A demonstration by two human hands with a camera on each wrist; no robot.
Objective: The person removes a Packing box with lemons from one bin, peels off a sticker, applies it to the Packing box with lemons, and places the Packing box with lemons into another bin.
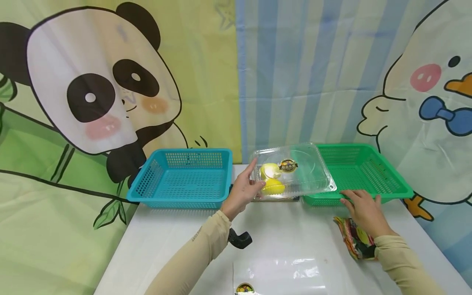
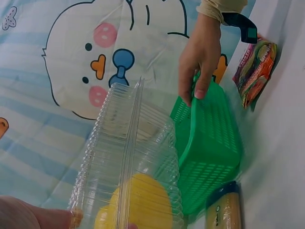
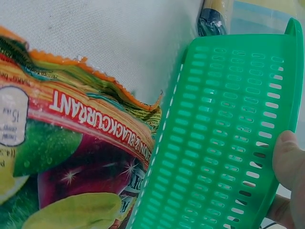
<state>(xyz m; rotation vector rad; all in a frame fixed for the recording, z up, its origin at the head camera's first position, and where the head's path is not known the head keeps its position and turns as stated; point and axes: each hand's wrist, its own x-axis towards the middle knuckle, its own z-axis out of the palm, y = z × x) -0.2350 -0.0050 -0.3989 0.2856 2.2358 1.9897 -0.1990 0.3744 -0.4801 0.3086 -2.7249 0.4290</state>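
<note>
My left hand [image 1: 241, 190] grips the near left end of a clear plastic clamshell box [image 1: 307, 174], thumb towards me. Two yellow lemons [image 1: 273, 187] lie at the box's left end, and a round dark label is stuck on its lid. The box is tilted, its right end overlapping the green basket [image 1: 368, 170] in the head view. My right hand [image 1: 365, 213] pinches that basket's near rim, with the thumb outside and fingers over the edge, as the left wrist view [image 2: 202, 59] shows. Below this hand lies a blackcurrant-flavour packet [image 1: 355, 239].
A blue basket [image 1: 180, 180] stands at the left back. A black curved object [image 1: 239, 239] lies beneath my left forearm. At the table's front is a clear plastic piece [image 1: 280, 274] with a round label. A tan, blue-ended item [image 2: 224, 210] sits beside the green basket.
</note>
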